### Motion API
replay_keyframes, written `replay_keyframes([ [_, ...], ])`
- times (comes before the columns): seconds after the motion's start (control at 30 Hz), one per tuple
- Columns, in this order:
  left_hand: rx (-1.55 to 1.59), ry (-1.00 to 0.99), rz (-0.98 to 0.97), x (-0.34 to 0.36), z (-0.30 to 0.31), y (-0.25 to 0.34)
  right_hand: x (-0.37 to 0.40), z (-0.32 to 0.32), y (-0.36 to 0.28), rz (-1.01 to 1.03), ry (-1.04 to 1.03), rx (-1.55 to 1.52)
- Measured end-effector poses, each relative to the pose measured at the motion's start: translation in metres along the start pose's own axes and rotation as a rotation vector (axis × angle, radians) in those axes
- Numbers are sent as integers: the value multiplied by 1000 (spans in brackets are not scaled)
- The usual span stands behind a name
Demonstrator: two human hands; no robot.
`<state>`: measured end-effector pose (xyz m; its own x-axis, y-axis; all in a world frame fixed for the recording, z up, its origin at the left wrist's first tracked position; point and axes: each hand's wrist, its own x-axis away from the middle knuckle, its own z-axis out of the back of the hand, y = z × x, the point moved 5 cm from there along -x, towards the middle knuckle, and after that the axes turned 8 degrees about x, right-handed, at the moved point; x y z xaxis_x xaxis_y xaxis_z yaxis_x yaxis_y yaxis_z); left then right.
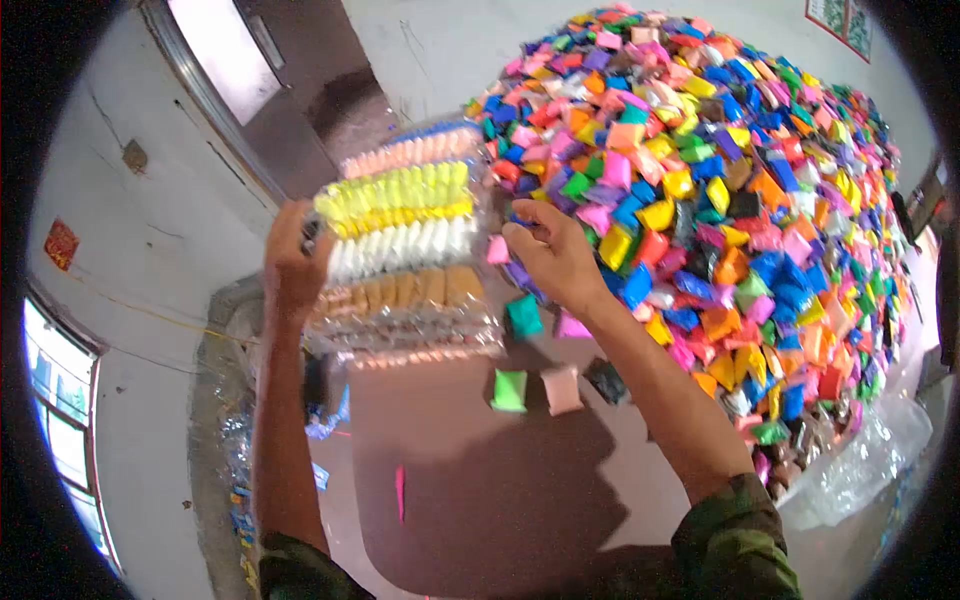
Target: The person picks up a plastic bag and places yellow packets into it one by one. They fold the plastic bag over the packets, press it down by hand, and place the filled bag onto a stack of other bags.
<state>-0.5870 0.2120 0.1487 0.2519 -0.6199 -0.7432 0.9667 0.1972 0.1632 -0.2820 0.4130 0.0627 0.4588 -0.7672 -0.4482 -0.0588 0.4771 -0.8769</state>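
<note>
A stack of clear plastic packs (405, 300) lies at the table's far left, with rows of pink, yellow, white and brown pieces showing through. My left hand (295, 262) is closed at the left edge of the pack of yellow pieces (395, 195). To the right of the stack, my right hand (552, 255) has its fingers curled and the thumb near the index finger; what they hold, if anything, is too blurred to make out. Near it are a teal packet (524, 316), a light green packet (510, 390), a pale pink packet (562, 389) and a black packet (606, 382).
A large heap of small, many-coloured packets (700, 190) covers the right side of the table (460, 470). A thin pink strip (401, 493) lies near the front. Crumpled clear plastic (860, 465) is at the right edge. Walls stand left and behind.
</note>
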Motion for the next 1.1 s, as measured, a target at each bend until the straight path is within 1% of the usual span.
replay_keyframes([
  [0.03,10,13,59,6,13,13,20,11,-10,-31,-50,-17],
  [0.1,149,20,68,39,34,44,62,31,-27,-80,-145,-64],
  [0.13,217,28,69,59,46,62,85,43,-31,-86,-161,18],
  [0.2,203,-99,355,108,59,99,141,63,-47,-177,-246,113],
  [0.27,319,-192,391,174,59,135,203,80,-57,-217,-246,143],
  [0.33,146,-338,199,232,57,178,257,98,-69,-262,-297,243],
  [0.4,223,-456,327,267,56,218,307,113,-66,-177,-287,337],
  [0.5,390,-477,462,318,38,244,355,136,-81,-160,-235,461],
  [0.6,456,-489,500,313,27,267,393,155,-70,-174,-148,565],
  [0.7,369,-447,384,299,3,267,410,161,-56,-147,-94,597],
  [0.8,306,-327,313,267,-20,260,410,159,-54,-17,-45,627],
  [0.9,263,-256,289,241,-54,247,409,163,-53,-20,-61,588],
  [1.0,188,-372,245,233,-79,249,407,165,-57,-17,-26,567],
  [1.1,212,-378,189,234,-94,276,412,166,-53,-44,-19,557],
])
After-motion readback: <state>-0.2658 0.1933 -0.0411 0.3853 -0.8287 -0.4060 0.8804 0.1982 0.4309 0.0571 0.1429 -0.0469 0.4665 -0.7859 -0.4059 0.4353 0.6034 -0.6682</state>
